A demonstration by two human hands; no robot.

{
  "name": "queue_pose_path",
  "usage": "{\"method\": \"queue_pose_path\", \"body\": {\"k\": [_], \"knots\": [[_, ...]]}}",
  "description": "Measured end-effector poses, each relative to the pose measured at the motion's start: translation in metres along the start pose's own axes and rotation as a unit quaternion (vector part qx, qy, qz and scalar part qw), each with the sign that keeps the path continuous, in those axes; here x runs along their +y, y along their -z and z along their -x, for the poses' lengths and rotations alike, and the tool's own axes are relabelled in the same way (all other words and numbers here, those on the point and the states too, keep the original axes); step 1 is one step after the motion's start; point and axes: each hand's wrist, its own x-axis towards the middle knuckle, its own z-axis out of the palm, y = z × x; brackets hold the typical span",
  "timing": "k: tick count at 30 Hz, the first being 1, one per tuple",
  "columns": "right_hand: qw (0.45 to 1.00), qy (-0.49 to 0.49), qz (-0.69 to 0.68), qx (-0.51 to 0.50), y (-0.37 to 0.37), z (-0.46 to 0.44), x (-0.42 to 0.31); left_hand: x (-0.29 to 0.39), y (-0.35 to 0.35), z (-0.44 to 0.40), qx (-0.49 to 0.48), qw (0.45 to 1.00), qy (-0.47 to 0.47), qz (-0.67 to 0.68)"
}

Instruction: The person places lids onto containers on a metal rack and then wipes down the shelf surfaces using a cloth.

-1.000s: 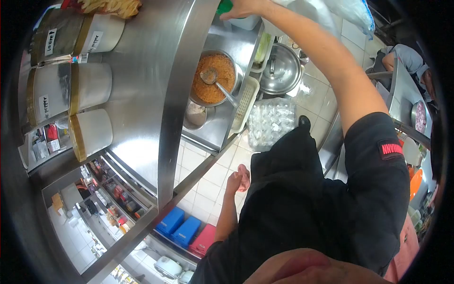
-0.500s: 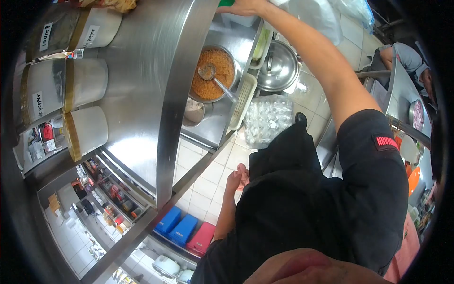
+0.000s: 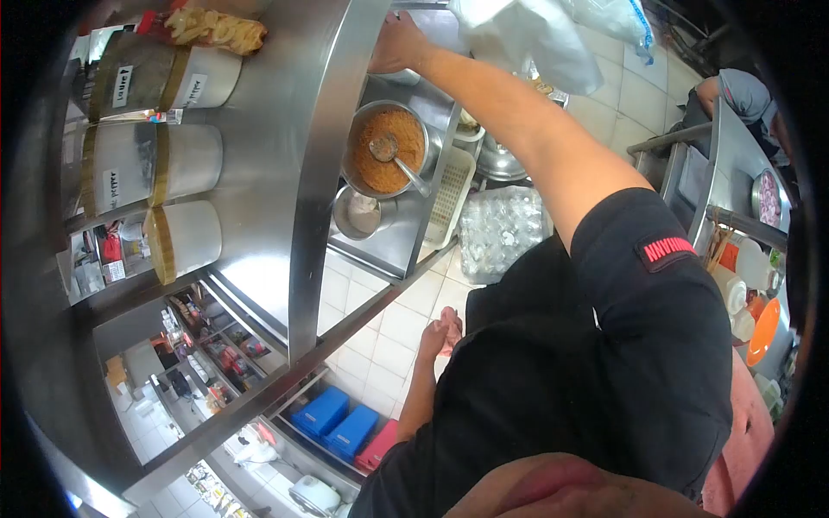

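My right hand (image 3: 399, 43) is stretched to the edge of the steel shelf (image 3: 324, 129), its fingers partly hidden, so its grip cannot be made out. Just beyond its wrist side is a partly covered white container (image 3: 402, 76). Below it, a metal pot (image 3: 353, 169) holds orange-brown crumbly food (image 3: 376, 168) with a metal ladle (image 3: 406, 173) resting in it. Beside that pot stands a smaller metal pot (image 3: 344, 226) with something pale inside. My left hand (image 3: 433, 335), low near my body, is closed round a pink cloth (image 3: 451, 332).
Labelled tubs (image 3: 125, 168) line the upper shelf, near a bag of yellowish pieces (image 3: 216, 30). A pale basket (image 3: 449, 198) and a plastic-wrapped stack (image 3: 501, 231) lie beyond the pots. Blue bins (image 3: 321, 412) are lower left. Another person (image 3: 744, 93) is at the right-hand counter.
My right hand has moved left and down along the shelf edge, and the green item formerly at its fingers no longer shows. The view has shifted slightly. My left hand still holds the cloth.
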Motion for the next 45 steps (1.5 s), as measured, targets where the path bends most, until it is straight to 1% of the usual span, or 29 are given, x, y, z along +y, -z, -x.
{"method": "queue_pose_path", "body": {"k": [1,3,4,5,7,9,12,15,16,19,21,22,23,24,25,26,27,28,30,32,33,34,37,38,41,42,45], "knots": [[0.999,0.007,-0.011,0.032,-0.002,-0.001,-0.002,-0.003,-0.002,-0.002,0.004,1.000,-0.013,-0.011],[0.988,0.033,-0.026,0.148,-0.008,0.002,0.001,-0.014,-0.002,-0.007,0.013,1.000,-0.025,-0.006],[0.978,0.047,-0.037,0.199,-0.011,0.008,-0.001,-0.005,0.006,0.000,0.009,0.999,-0.025,0.023],[0.981,0.012,-0.095,0.171,-0.003,0.023,-0.004,0.005,0.015,0.006,0.004,0.998,-0.024,0.052],[0.970,-0.058,-0.208,0.109,0.037,0.075,-0.018,0.039,0.030,0.022,0.014,0.995,0.023,0.095],[0.976,-0.067,-0.201,-0.047,0.042,0.121,-0.024,0.067,0.039,0.035,0.031,0.987,0.107,0.114],[0.952,-0.128,-0.266,-0.076,0.007,0.158,-0.035,0.015,0.008,0.020,0.033,0.991,0.048,0.117],[0.950,-0.144,-0.279,-0.002,-0.010,0.156,-0.038,0.067,0.038,0.031,0.016,0.990,0.111,0.082],[0.951,-0.144,-0.274,0.013,-0.014,0.152,-0.038,0.062,0.039,0.028,0.008,0.991,0.105,0.079],[0.951,-0.144,-0.266,0.057,-0.024,0.133,-0.040,0.056,0.042,0.022,0.040,0.994,0.071,0.066],[0.947,-0.148,-0.272,0.080,-0.035,0.119,-0.039,0.059,0.045,0.023,0.064,0.988,0.073,0.118],[0.947,-0.161,-0.272,0.061,-0.036,0.113,-0.039,0.057,0.044,0.023,0.067,0.983,0.075,0.156],[0.942,-0.159,-0.285,0.079,-0.024,0.117,-0.040,0.053,0.042,0.023,0.070,0.976,0.078,0.193],[0.937,-0.158,-0.298,0.096,-0.010,0.123,-0.040,0.049,0.042,0.021,0.066,0.975,0.094,0.191],[0.931,-0.155,-0.311,0.115,-0.002,0.128,-0.039,0.049,0.042,0.021,0.081,0.976,0.084,0.183],[0.908,-0.146,-0.325,0.220,-0.006,0.134,-0.042,0.052,0.043,0.024,0.095,0.977,0.075,0.175],[0.896,-0.164,-0.370,0.182,-0.008,0.152,-0.043,0.054,0.043,0.028,0.110,0.977,0.068,0.168],[0.881,-0.180,-0.414,0.144,0.011,0.177,-0.057,0.063,0.045,0.030,0.108,0.975,0.097,0.168],[0.880,-0.091,-0.463,0.048,0.022,0.231,-0.096,0.083,0.054,0.035,0.101,0.969,0.154,0.162],[0.871,-0.019,-0.487,-0.065,0.016,0.267,-0.133,0.073,0.050,0.030,0.105,0.975,0.131,0.145],[0.863,0.011,-0.500,-0.075,0.006,0.274,-0.147,0.069,0.049,0.030,0.107,0.978,0.121,0.134],[0.854,0.040,-0.512,-0.084,-0.003,0.280,-0.161,0.073,0.051,0.029,0.117,0.970,0.143,0.157],[0.874,0.155,-0.433,-0.155,-0.043,0.276,-0.175,0.095,0.068,0.034,0.132,0.953,0.123,0.243],[0.887,0.152,-0.392,-0.193,-0.048,0.268,-0.179,0.094,0.070,0.032,0.123,0.939,0.131,0.294],[0.899,0.084,-0.337,-0.266,-0.048,0.246,-0.175,0.087,0.073,0.028,0.146,0.935,0.082,0.312],[0.900,0.095,-0.341,-0.255,-0.055,0.243,-0.172,0.087,0.073,0.027,0.153,0.927,0.076,0.332],[0.926,0.155,-0.335,-0.081,-0.060,0.253,-0.158,0.098,0.073,0.037,0.159,0.902,0.079,0.393]]}}
